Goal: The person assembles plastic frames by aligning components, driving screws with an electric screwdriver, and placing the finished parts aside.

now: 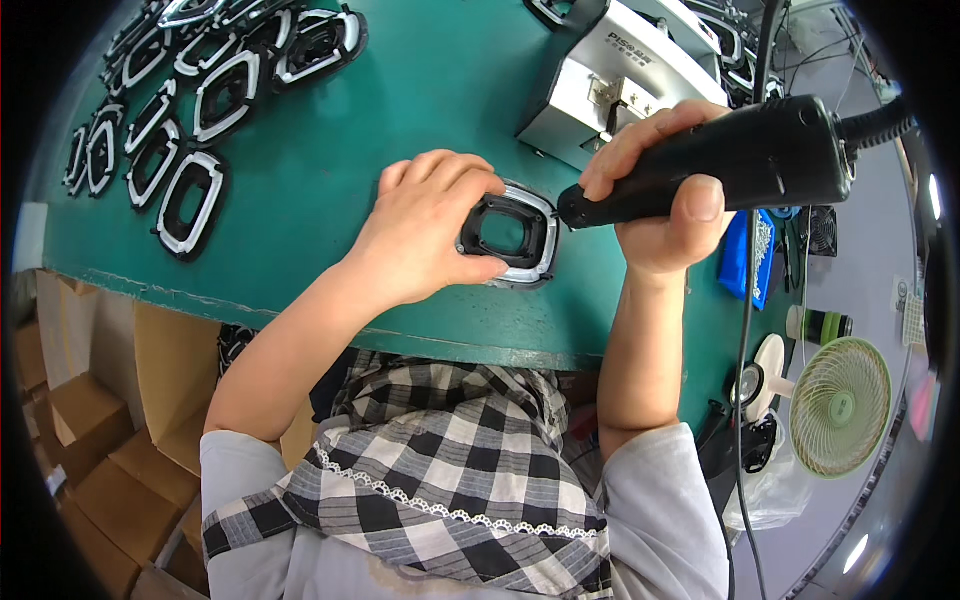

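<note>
A rounded frame (547, 240) with a black inner ring and a silver-white outer band lies flat on the green table (420, 90). My left hand (405, 235) grips its left side, fingers on the far edge and thumb on the near edge. Wrapped in my right hand (650, 243) is a black electric screwdriver (745, 158), held nearly level with a cable at its rear. Its tip touches or hovers just beside the frame's right edge; I cannot tell which.
Several similar frames (190, 205) lie at the far left. A silver metal box (590, 100), probably a screw feeder, stands beyond my right hand. To the right are a blue tray (740, 255) of small parts, a hanging cable (743, 370) and a green fan (840, 407). Cardboard boxes (130, 490) sit lower left.
</note>
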### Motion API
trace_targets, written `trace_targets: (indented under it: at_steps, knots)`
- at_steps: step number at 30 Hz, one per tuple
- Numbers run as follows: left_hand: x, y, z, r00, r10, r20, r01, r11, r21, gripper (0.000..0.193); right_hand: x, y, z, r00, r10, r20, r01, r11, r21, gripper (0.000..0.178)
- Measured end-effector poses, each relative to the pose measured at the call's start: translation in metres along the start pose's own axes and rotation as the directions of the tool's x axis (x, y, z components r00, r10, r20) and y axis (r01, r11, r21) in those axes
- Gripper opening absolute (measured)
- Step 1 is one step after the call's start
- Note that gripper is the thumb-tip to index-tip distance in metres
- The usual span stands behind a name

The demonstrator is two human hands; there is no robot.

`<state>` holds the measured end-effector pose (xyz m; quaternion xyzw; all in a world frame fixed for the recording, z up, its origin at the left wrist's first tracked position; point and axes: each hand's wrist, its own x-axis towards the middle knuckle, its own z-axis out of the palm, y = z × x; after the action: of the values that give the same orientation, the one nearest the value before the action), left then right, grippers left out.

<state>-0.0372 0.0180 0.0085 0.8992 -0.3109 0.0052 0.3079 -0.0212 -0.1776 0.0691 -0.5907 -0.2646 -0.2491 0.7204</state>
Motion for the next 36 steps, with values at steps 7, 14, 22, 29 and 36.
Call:
trace_targets:
  at_steps: [7,14,22,29,36]
  knots:
    - [-0.056,-0.002,-0.060,0.994,-0.107,0.029,0.111,0.948,-0.297,0.060,0.011,-0.025,-0.033,0.866,0.232,-0.442,-0.119,0.956,0.268,0.053]
    - [-0.200,-0.040,-0.140,0.905,-0.417,-0.091,0.426,0.876,0.225,0.065,0.018,-0.022,-0.036,0.920,0.151,-0.362,-0.087,0.978,0.187,0.047]
    - [-0.001,-0.094,-0.094,0.873,0.215,-0.437,0.220,0.626,0.748,0.052,0.013,-0.036,-0.005,0.920,0.163,-0.357,-0.097,0.976,0.195,0.047]
    - [0.027,-0.110,-0.102,0.811,0.148,-0.567,0.160,0.874,0.458,0.031,0.025,-0.049,-0.047,0.874,-0.041,-0.484,0.034,0.999,-0.022,0.054]
    - [0.003,-0.066,-0.093,0.895,0.278,-0.348,-0.299,0.954,-0.005,0.032,0.057,-0.048,-0.040,0.873,-0.372,-0.315,0.283,0.913,-0.295,0.056]
